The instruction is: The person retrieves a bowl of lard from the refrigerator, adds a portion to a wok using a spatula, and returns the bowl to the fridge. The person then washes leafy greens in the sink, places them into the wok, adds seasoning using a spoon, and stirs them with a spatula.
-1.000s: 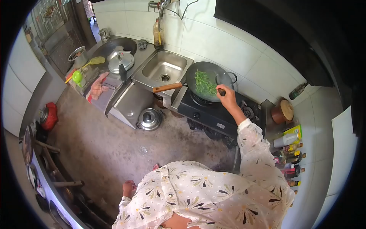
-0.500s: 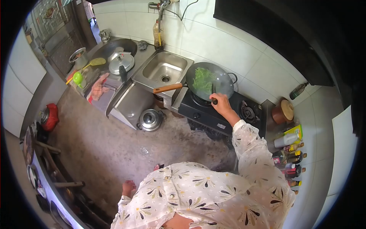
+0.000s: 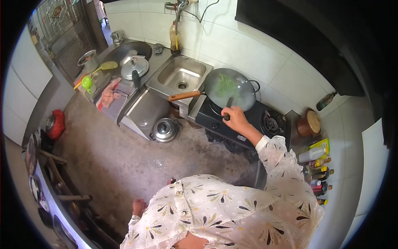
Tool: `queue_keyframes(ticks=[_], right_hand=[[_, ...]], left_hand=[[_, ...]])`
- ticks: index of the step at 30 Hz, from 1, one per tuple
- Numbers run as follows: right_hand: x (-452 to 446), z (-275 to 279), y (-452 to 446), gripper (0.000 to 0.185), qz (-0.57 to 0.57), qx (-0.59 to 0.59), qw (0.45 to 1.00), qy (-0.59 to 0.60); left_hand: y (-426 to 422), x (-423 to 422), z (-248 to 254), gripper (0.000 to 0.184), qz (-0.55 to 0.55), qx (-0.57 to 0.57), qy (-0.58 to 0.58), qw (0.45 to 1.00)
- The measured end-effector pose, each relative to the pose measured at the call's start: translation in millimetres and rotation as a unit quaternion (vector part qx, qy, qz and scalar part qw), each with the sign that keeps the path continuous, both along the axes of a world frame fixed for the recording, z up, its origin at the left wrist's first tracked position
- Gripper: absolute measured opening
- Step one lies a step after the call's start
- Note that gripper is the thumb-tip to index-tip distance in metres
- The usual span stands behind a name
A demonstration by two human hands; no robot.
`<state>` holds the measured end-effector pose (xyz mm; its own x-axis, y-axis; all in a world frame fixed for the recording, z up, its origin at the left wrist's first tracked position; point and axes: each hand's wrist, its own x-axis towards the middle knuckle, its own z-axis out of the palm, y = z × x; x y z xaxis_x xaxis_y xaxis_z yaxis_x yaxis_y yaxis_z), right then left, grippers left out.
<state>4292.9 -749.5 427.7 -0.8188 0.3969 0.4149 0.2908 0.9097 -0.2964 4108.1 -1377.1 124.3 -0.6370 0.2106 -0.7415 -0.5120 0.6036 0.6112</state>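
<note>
My right hand [image 3: 234, 118] is closed around the dark handle of a spatula [image 3: 229, 102], which reaches down into a wok [image 3: 246, 92]. Green leafy vegetables [image 3: 226, 85] lie in the wok under a haze of steam. The wok rests on the left burner of a black gas stove [image 3: 244, 130], its wooden handle [image 3: 184, 96] pointing left over the sink's edge. Low beside my body, away from everything on the counter, hangs my left hand [image 3: 139, 206]; its fingers look curled, but what they hold, if anything, is too small to make out.
A steel sink [image 3: 181, 74] adjoins the stove. Further left are a pressure cooker [image 3: 134, 67], a pink cloth [image 3: 110, 94] and a green ladle [image 3: 87, 83]. A lidded pot [image 3: 165, 130] stands on the floor. Bottles [image 3: 321, 170] and a brown pot [image 3: 309, 123] are at the right.
My right hand has moved left and toward me with the spatula. The greens have shifted and spread in the wok, and the steam looks thicker. My left hand stays low.
</note>
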Motion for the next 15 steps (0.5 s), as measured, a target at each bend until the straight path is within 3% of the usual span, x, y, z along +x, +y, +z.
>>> queue_keyframes(ticks=[2,5,6,10,12,15], right_hand=[[-12.5,-0.7,6.3,0.016,0.030,-0.036,0.997,0.062],[-9.3,-13.5,41.0,0.016,-0.026,-0.028,0.993,0.114],[-7.4,-13.7,38.6,0.016,-0.027,-0.026,0.995,0.094],[-7.2,-1.8,-2.3,0.017,-0.027,0.000,0.999,0.040],[-18.6,-1.1,8.7,0.016,0.022,-0.052,0.993,0.099],[-16.6,-0.2,37.1,0.016,-0.007,-0.077,0.985,0.157]], left_hand=[[-29.9,-7.3,-62.0,0.020,-0.034,0.020,-0.016,0.999],[0.7,16.2,2.3,0.020,0.057,0.001,0.074,0.996],[9.4,7.7,11.4,0.020,0.039,0.009,0.040,0.998],[23.0,-7.0,25.7,0.019,0.013,0.014,-0.028,0.999],[30.4,-6.5,30.3,0.019,0.015,0.006,-0.030,0.999],[37.2,-6.9,32.0,0.018,0.015,0.009,-0.030,0.999]])
